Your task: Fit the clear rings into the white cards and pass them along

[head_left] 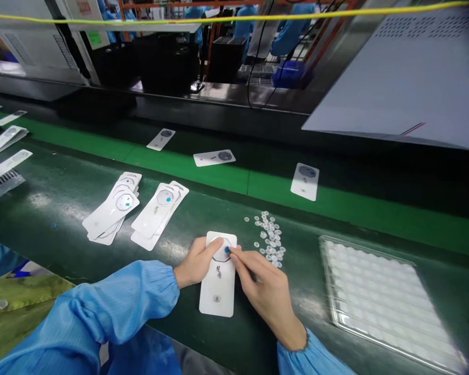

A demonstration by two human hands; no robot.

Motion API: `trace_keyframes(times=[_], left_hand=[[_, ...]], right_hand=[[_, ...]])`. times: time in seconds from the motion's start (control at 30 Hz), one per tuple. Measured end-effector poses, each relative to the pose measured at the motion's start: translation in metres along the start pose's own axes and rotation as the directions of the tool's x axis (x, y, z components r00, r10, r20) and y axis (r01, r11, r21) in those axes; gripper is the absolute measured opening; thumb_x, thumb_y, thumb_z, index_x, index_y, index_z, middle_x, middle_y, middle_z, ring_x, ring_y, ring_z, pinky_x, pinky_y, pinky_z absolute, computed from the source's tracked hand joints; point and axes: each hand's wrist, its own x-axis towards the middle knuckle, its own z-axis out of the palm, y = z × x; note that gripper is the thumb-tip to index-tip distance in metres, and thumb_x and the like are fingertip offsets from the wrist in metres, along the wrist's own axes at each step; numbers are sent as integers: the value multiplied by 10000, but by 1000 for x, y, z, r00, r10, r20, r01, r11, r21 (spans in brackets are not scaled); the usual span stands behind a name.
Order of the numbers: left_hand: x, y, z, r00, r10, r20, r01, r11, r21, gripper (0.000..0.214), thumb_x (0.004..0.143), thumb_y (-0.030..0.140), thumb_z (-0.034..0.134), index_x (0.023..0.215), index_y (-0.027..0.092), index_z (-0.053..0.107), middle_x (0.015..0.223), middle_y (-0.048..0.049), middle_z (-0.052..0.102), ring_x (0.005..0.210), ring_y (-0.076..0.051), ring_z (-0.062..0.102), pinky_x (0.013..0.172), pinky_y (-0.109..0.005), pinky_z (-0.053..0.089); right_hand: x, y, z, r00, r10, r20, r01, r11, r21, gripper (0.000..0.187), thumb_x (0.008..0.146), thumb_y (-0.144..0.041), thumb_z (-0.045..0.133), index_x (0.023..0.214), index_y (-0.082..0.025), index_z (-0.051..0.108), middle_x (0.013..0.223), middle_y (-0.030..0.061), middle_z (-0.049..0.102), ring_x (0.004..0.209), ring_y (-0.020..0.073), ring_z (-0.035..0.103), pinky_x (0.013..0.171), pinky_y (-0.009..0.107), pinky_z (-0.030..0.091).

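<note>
A white phone back cover (218, 289) lies flat on the dark green bench in front of me, its round camera ring at the far end. My left hand (197, 262) grips the cover's left edge, thumb on the ring. My right hand (263, 289) pinches a small blue tab (227, 250) at the ring with fingertips pressed together. A scatter of several small clear round pieces (270, 239) lies just right of the cover.
Two fanned stacks of white covers (113, 208) (159, 214) sit to the left. Single covers (214, 157) (305, 180) ride the green conveyor belt (226, 177) behind. A clear plastic tray (379, 297) lies at the right. More covers (5, 138) lie far left.
</note>
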Motion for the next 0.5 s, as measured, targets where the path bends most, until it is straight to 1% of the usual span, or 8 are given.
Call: trace_keyframes(times=[0.03,0.1,0.2,0.33,0.5], left_hand=[[0,0,0,1000,3,-5,-3,1000,14,571,837,674,662,777,107,668,718,-62,648,647,-161,582,604,-254,446],[1,-1,-1,1000,6,-7,-5,999,38,575,827,688,667,766,118,628,678,-35,601,590,-134,524,553,-242,399],[0,-2,-2,1000,7,5,-8,998,63,564,844,684,650,785,125,605,670,-18,566,584,-126,495,538,-238,377],[-1,-3,-2,999,28,17,-30,994,109,537,884,646,627,751,128,577,662,-6,530,595,-114,462,538,-231,354],[-3,0,-1,999,31,41,-36,990,140,519,909,617,607,726,133,565,657,-5,527,597,-114,456,532,-232,344]], right_hand=[[1,1,0,999,34,-24,-32,998,46,181,1034,-159,586,1160,-177,715,989,62,757,855,174,733,753,268,589],[3,2,1,996,69,-53,-66,996,61,195,1017,-156,613,1181,-183,716,1014,68,750,845,172,725,754,273,591],[2,3,3,997,55,-47,-55,998,10,185,1015,-161,618,1166,-190,721,999,63,743,829,165,721,751,270,589],[0,2,3,999,47,-23,-49,997,-65,166,1019,-142,601,1119,-207,716,966,37,755,802,150,724,744,254,574],[4,0,2,998,59,-14,-60,991,-121,118,1030,-178,574,1035,-198,690,912,30,745,725,134,694,626,238,521]])
